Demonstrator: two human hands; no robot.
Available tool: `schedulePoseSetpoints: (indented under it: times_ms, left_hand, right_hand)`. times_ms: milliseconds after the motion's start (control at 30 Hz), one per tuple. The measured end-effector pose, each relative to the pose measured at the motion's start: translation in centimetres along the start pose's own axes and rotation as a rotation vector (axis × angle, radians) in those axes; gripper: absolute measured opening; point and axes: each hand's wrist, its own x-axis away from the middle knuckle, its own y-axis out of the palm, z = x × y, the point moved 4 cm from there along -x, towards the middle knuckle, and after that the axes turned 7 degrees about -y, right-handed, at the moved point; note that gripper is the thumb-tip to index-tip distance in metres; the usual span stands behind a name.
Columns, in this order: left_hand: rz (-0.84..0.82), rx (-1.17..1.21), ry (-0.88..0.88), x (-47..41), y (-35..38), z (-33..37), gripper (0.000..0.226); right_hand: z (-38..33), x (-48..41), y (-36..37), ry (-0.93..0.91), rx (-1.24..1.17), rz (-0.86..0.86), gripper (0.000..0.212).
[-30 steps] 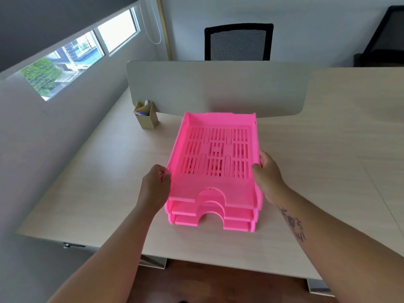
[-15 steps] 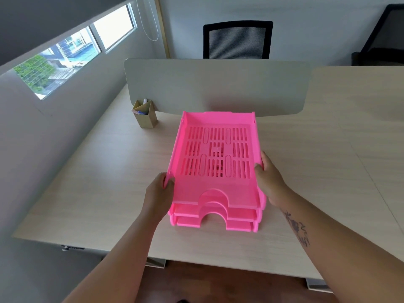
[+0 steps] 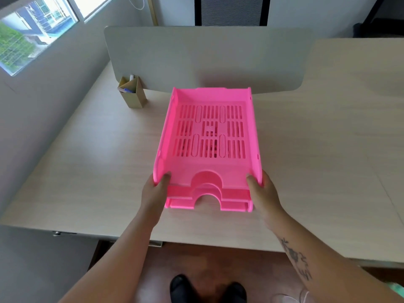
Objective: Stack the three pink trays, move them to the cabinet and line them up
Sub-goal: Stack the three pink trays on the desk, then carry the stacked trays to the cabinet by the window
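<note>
Three pink trays sit one on top of another in a stack on the desk, near its front edge. The left hand holds the front left corner of the stack, with its fingers curled tight on the top tray. The right hand holds the front right corner the same way, thumb on the top tray. A small brown pen box stands near the grey divider, left of the trays
</note>
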Motion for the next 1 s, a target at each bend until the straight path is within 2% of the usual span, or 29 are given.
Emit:
schedulePoseSetpoints:
  times_ms: [200, 300, 367, 533, 633, 800, 1000]
  left_hand:
    - [-0.038, 0.065, -0.093, -1.1, 0.8, -1.5, 0.04]
    - [-0.044, 0.104, -0.094, -1.5, 0.7, -1.2, 0.042]
    - [-0.067, 0.125, -0.073, -1.6, 0.4, -0.1, 0.052]
    - [-0.075, 0.241, -0.069, -2.7, -0.6, 3.6, 0.05]
    - [-0.063, 0.289, -0.059, -2.6, -1.6, 4.8, 0.062]
    - [0.074, 0.37, -0.041, -0.7, -4.4, 6.6, 0.07]
    - [0.408, 0.525, 0.047, 5.1, -9.6, 7.6, 0.056]
  right_hand:
    - [1.3, -0.2, 0.8, 0.135, -0.062, -0.041, 0.031]
    - [0.8, -0.2, 1.1, 0.167, -0.132, -0.021, 0.032]
    - [-0.5, -0.2, 1.4, 0.16, -0.184, -0.005, 0.033]
    - [-4.3, -1.0, 2.2, 0.103, -0.302, 0.076, 0.055]
    - [-5.5, -1.3, 2.9, 0.077, -0.318, 0.063, 0.063]
    - [-9.6, -2.9, 4.4, -0.009, -0.299, -0.079, 0.055]
    - [-15.9, -2.8, 8.6, -0.172, -0.289, -0.381, 0.052]
